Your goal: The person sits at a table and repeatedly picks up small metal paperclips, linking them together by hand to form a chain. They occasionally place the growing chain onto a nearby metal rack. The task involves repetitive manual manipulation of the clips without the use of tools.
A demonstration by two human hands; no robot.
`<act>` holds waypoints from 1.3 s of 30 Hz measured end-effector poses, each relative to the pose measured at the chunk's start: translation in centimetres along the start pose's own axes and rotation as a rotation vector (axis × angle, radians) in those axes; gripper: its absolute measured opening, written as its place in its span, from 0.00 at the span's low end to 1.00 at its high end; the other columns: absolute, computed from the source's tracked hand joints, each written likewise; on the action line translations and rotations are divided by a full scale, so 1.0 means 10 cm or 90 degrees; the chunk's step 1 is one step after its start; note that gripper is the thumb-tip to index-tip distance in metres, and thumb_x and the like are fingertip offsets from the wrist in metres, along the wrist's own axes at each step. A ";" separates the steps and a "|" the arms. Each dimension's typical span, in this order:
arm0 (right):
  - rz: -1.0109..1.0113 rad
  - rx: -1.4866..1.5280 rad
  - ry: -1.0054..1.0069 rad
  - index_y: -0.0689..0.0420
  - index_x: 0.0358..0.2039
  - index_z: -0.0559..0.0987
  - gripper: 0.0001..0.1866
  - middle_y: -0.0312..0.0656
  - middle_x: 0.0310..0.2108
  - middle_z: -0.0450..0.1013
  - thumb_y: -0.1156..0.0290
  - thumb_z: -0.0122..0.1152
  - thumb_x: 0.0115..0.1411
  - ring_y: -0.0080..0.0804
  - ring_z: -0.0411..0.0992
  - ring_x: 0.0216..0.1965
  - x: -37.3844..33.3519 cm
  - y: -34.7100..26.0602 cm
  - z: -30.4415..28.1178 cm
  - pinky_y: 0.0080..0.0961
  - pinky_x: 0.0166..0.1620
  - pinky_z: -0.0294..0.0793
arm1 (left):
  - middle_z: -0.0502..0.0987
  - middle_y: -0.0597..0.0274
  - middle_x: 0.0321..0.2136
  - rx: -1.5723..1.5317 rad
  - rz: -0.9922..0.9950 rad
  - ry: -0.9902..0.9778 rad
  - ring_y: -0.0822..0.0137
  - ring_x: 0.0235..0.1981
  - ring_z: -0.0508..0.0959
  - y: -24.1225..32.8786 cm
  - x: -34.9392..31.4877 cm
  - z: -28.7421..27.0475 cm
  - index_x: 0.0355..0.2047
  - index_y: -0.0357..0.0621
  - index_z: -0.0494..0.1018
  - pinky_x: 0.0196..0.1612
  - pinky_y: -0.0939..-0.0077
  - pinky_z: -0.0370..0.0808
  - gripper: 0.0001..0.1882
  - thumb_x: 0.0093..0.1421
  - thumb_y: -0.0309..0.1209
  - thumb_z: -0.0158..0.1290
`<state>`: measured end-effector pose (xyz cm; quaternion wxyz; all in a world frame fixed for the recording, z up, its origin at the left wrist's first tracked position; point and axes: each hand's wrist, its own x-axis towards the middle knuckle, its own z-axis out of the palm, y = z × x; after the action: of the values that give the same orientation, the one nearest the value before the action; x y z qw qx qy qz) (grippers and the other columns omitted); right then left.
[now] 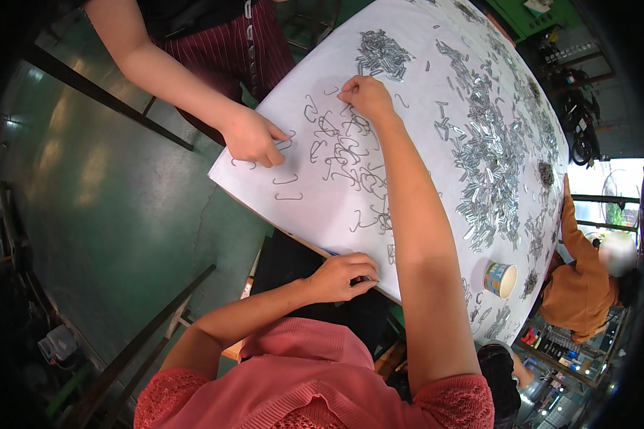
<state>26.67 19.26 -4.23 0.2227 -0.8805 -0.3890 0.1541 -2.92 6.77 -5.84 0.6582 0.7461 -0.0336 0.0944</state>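
My right hand (368, 97) reaches far across the white tabletop (415, 100), its thumb and fingers pinched together beside a thin S-shaped wire hook (330, 91). Whatever lies between those fingertips is too small to make out. Close to my body, at the table's near edge, my left hand (343, 277) is curled with thumb and fingertips together; what it may hold is mostly hidden. Between both hands spreads a loose heap of bent wire hooks (347, 150). A pile of short silvery metal pieces (383, 56) lies just beyond my right hand.
At the left, another person's hand (254, 137) rests by several hooks on the table. A broad heap of silvery metal pieces (486, 157) covers the right side, with a paper cup (500, 279) near it. A person in orange (579, 293) is at the far right edge.
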 end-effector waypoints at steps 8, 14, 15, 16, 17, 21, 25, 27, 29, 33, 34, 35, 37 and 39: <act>0.044 0.580 -0.067 0.57 0.27 0.79 0.07 0.37 0.26 0.74 0.68 0.65 0.51 0.29 0.73 0.31 -0.04 0.19 -0.10 0.25 0.34 0.72 | 0.76 0.62 0.35 0.000 0.017 0.008 0.67 0.31 0.77 0.00 0.01 -0.01 0.31 0.41 0.76 0.32 0.77 0.77 0.06 0.52 0.24 0.59; 0.157 0.995 -0.104 0.62 0.38 0.76 0.11 0.35 0.26 0.70 0.72 0.61 0.56 0.22 0.65 0.23 -0.27 0.07 -0.17 0.19 0.26 0.65 | 0.76 0.63 0.35 -0.003 0.010 0.006 0.62 0.31 0.76 -0.03 0.00 0.00 0.30 0.42 0.76 0.33 0.72 0.75 0.05 0.52 0.26 0.58; 0.160 0.880 -0.115 0.62 0.37 0.77 0.10 0.34 0.25 0.70 0.72 0.62 0.55 0.21 0.65 0.23 -0.22 0.06 -0.15 0.18 0.26 0.65 | 0.76 0.63 0.35 -0.008 0.016 0.008 0.62 0.31 0.76 -0.04 0.00 0.00 0.30 0.42 0.76 0.33 0.72 0.75 0.05 0.52 0.26 0.58; 0.162 0.765 -0.126 0.62 0.36 0.77 0.10 0.33 0.24 0.69 0.73 0.63 0.54 0.20 0.64 0.23 -0.18 0.05 -0.12 0.18 0.26 0.64 | 0.76 0.63 0.35 -0.013 0.022 0.010 0.62 0.31 0.76 -0.05 0.00 0.00 0.30 0.42 0.75 0.33 0.72 0.75 0.05 0.52 0.26 0.58; 0.150 0.660 -0.094 0.62 0.35 0.78 0.09 0.32 0.23 0.69 0.73 0.64 0.53 0.19 0.64 0.22 -0.14 0.02 -0.07 0.18 0.26 0.65 | 0.75 0.63 0.35 -0.019 0.028 0.012 0.62 0.31 0.76 -0.05 0.00 0.01 0.30 0.41 0.75 0.33 0.72 0.75 0.05 0.52 0.26 0.58; 0.051 0.345 -0.017 0.59 0.30 0.82 0.08 0.33 0.22 0.71 0.73 0.69 0.47 0.22 0.69 0.25 0.00 -0.06 0.08 0.19 0.31 0.69 | 0.75 0.62 0.35 -0.028 0.000 -0.003 0.63 0.31 0.76 -0.05 -0.01 0.01 0.30 0.41 0.75 0.33 0.73 0.75 0.05 0.52 0.26 0.58; -0.035 0.203 -0.034 0.55 0.28 0.83 0.09 0.38 0.24 0.75 0.70 0.70 0.44 0.29 0.74 0.29 0.06 -0.06 0.09 0.25 0.35 0.73 | 0.75 0.62 0.35 -0.025 0.002 0.004 0.63 0.31 0.76 -0.03 -0.02 0.00 0.30 0.40 0.75 0.33 0.73 0.75 0.05 0.52 0.26 0.58; -0.070 0.065 -0.022 0.55 0.29 0.83 0.09 0.41 0.28 0.76 0.67 0.69 0.47 0.35 0.75 0.32 0.02 -0.13 0.04 0.29 0.38 0.74 | 0.75 0.62 0.35 -0.021 0.008 0.005 0.63 0.30 0.76 -0.03 -0.01 -0.01 0.30 0.41 0.75 0.33 0.73 0.75 0.05 0.52 0.26 0.58; -0.103 -0.046 -0.003 0.55 0.30 0.82 0.10 0.44 0.32 0.76 0.64 0.66 0.50 0.40 0.75 0.36 -0.02 -0.19 0.06 0.33 0.41 0.74 | 0.75 0.63 0.35 -0.015 0.016 0.007 0.63 0.30 0.76 -0.03 -0.01 -0.01 0.30 0.41 0.75 0.33 0.73 0.75 0.05 0.52 0.26 0.58; -0.114 -0.116 0.020 0.55 0.32 0.81 0.10 0.46 0.36 0.76 0.63 0.60 0.55 0.43 0.75 0.39 -0.08 -0.18 0.13 0.36 0.43 0.72 | 0.76 0.64 0.36 0.014 0.022 0.002 0.68 0.26 0.77 -0.02 0.01 -0.01 0.31 0.41 0.76 0.30 0.77 0.76 0.05 0.52 0.25 0.58; -0.107 -0.107 0.016 0.55 0.33 0.81 0.09 0.46 0.34 0.76 0.64 0.59 0.55 0.43 0.75 0.39 -0.08 -0.18 0.14 0.36 0.44 0.72 | 0.76 0.64 0.36 0.016 0.022 0.001 0.68 0.27 0.76 -0.02 0.01 -0.02 0.31 0.41 0.76 0.30 0.77 0.76 0.05 0.52 0.26 0.58; -0.091 -0.098 0.005 0.56 0.33 0.80 0.10 0.46 0.36 0.76 0.64 0.59 0.56 0.43 0.75 0.40 -0.08 -0.17 0.14 0.36 0.44 0.72 | 0.76 0.64 0.36 0.017 0.022 0.000 0.68 0.27 0.76 -0.02 0.01 -0.02 0.31 0.41 0.76 0.30 0.77 0.76 0.05 0.52 0.26 0.58; -0.062 -0.077 -0.018 0.58 0.33 0.80 0.10 0.45 0.38 0.75 0.65 0.57 0.57 0.42 0.75 0.40 -0.09 -0.17 0.14 0.35 0.43 0.73 | 0.76 0.64 0.36 0.018 0.030 -0.003 0.68 0.27 0.76 -0.04 0.01 -0.02 0.31 0.41 0.76 0.30 0.77 0.75 0.05 0.52 0.26 0.58; -0.028 0.192 -0.024 0.59 0.34 0.79 0.10 0.42 0.35 0.74 0.66 0.56 0.59 0.36 0.72 0.34 -0.12 -0.10 0.08 0.29 0.38 0.71 | 0.75 0.64 0.35 0.012 0.026 -0.005 0.66 0.27 0.76 -0.04 0.00 -0.02 0.30 0.41 0.76 0.30 0.75 0.75 0.05 0.52 0.26 0.58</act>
<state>24.87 19.16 -4.29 0.3484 -0.8255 -0.3844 0.2221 -2.85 7.02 -6.23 0.6486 0.7521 -0.0510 0.1051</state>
